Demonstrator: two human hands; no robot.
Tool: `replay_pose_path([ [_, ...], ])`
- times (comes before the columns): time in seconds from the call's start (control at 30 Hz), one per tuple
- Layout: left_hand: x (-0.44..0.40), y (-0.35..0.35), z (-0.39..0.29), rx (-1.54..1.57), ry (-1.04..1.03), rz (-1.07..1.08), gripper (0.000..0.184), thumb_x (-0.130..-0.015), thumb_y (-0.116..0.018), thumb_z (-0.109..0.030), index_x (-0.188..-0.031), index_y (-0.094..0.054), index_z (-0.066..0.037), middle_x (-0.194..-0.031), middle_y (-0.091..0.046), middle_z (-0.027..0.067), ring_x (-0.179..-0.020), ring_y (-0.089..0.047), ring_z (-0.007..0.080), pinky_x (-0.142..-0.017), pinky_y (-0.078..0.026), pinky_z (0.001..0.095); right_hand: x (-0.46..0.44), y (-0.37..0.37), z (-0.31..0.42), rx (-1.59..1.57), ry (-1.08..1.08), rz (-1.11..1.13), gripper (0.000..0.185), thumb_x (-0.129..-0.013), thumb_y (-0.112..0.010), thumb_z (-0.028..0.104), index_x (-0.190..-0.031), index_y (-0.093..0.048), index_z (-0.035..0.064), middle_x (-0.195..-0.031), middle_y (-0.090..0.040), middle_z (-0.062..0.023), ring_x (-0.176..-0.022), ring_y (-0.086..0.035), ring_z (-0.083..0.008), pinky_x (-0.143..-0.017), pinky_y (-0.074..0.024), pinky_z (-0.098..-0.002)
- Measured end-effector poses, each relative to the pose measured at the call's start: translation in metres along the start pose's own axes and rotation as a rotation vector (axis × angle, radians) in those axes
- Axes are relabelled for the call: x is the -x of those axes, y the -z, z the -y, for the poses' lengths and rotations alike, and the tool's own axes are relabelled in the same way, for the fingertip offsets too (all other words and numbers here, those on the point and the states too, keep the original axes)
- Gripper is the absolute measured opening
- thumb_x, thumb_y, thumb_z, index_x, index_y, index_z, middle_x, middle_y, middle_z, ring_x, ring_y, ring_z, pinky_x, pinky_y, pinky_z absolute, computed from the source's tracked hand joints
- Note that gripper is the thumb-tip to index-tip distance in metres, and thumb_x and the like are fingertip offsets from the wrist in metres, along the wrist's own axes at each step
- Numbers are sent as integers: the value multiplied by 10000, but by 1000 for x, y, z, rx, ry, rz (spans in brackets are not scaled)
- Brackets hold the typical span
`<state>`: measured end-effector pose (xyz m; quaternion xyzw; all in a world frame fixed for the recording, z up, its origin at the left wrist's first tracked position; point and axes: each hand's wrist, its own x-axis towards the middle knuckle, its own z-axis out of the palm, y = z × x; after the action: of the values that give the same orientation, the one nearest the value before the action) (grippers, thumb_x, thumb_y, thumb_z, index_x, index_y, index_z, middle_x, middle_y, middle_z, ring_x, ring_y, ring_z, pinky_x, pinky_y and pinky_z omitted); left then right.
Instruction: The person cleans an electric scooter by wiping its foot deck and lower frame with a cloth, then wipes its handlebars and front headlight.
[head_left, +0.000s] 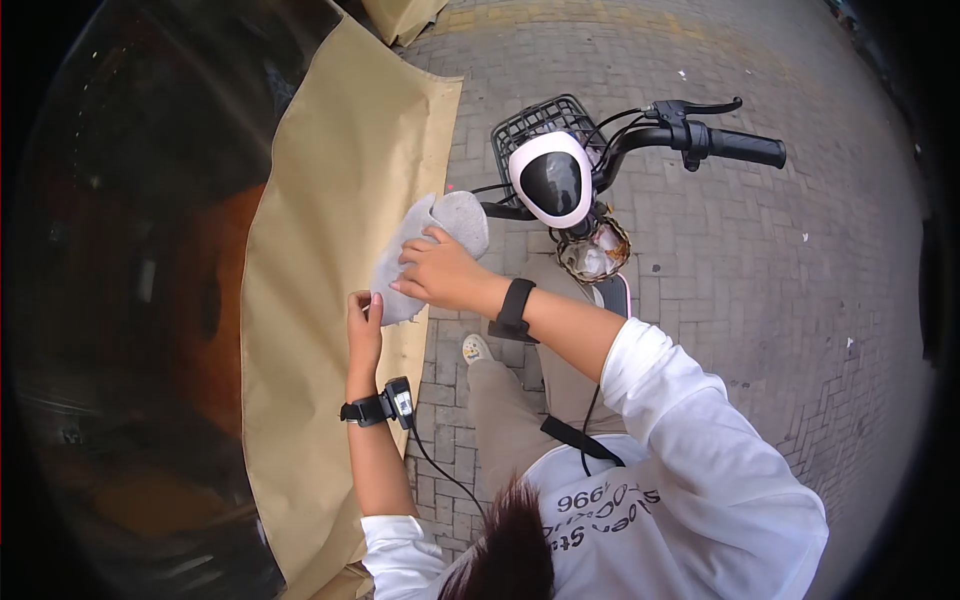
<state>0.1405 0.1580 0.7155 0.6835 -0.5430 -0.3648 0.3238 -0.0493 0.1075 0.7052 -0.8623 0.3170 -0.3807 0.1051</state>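
A light grey cloth (462,218) is spread at the left end of the scooter handlebar (508,211), hiding the left grip. My right hand (450,272) lies over the cloth, fingers curled against its surface. At the cloth's lower left corner, my left hand (364,322) pinches the edge between thumb and fingers. Just right of the cloth is the scooter's pink-rimmed headset with a black display (552,182). What lies under the cloth cannot be made out.
A black wire basket (540,118) sits at the scooter's front. The right handlebar grip (746,147) and brake lever reach out to the right. A small woven holder (596,258) carries crumpled tissue. A tan tarp (310,230) hangs close on the left, above brick paving (720,290).
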Motion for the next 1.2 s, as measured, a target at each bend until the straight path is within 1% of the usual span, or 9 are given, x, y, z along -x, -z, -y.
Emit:
replay_pose_path([
  [0.07,-20,-19,4,-90,-98,48,568,-786,-579,-359,-1140,-399,47,-1071,-539,186,-961,-534,274,-855,-365,361,0,2,-21,-30,-54,-69,247,-793,-533,309,-811,-651,92,-922,-570,-52,-929,-500,-195,-864,-325,-388],
  [0.17,-27,-53,-22,-445,-310,-18,615,-764,-589,-382,-1170,-380,31,-1088,-516,212,-980,-519,322,-843,-364,385,6,11,-47,31,-181,-219,268,-807,-508,326,-808,-641,94,-862,-564,-49,-924,-502,-204,-847,-333,-363],
  [0.23,-30,-70,-38,-592,-464,-69,589,-766,-585,-359,-1175,-388,16,-1137,-484,217,-1021,-484,351,-855,-347,414,22,27,-62,-32,-443,-203,251,-833,-483,284,-906,-621,87,-944,-555,-66,-937,-501,-229,-841,-345,-363],
  [0.47,-29,-72,-31,-460,-520,-92,535,-791,-550,-279,-1209,-387,13,-1168,-475,183,-1065,-451,330,-895,-298,411,40,28,-65,-302,-479,-168,307,-844,-467,285,-1078,-539,99,-1035,-530,-104,-1037,-460,-261,-899,-318,-455],
  [0.53,-22,-66,-17,-479,-547,-132,484,-810,-521,-214,-1215,-393,19,-1149,-489,179,-1047,-459,324,-900,-289,403,31,25,-40,193,-143,-159,310,-819,-504,276,-1082,-533,115,-1101,-511,-96,-1106,-418,-264,-968,-267,-451],
  [0.63,-9,-44,24,-517,-405,-194,365,-803,-506,-122,-1132,-486,35,-1110,-520,183,-1040,-468,311,-914,-302,390,20,15,-9,61,-159,-16,358,-780,-553,265,-1114,-517,142,-1187,-464,-100,-1179,-356,-269,-1019,-203,-446],
  [0.83,11,-8,48,-192,-322,-148,318,-779,-533,-57,-1073,-517,64,-1102,-539,161,-993,-512,260,-837,-397,333,16,-15,8,203,-35,-57,387,-704,-623,287,-1056,-535,151,-1149,-489,-65,-1165,-375,-237,-1016,-211,-430],
  [1.0,-7,-13,-2,-54,-62,120,342,-842,-524,-184,-1083,-510,59,-1024,-570,131,-962,-518,202,-831,-386,279,18,-6,-9,216,-4,-100,405,-686,-638,302,-1040,-535,136,-1120,-504,-53,-1140,-402,-209,-1006,-239,-406],
  [1.2,-27,-55,-37,-55,-193,100,368,-866,-492,-242,-1104,-496,39,-1068,-545,191,-981,-523,256,-858,-381,321,29,11,-31,228,-91,-312,387,-724,-597,362,-1009,-537,108,-1038,-512,-53,-1084,-426,-203,-977,-272,-383],
])
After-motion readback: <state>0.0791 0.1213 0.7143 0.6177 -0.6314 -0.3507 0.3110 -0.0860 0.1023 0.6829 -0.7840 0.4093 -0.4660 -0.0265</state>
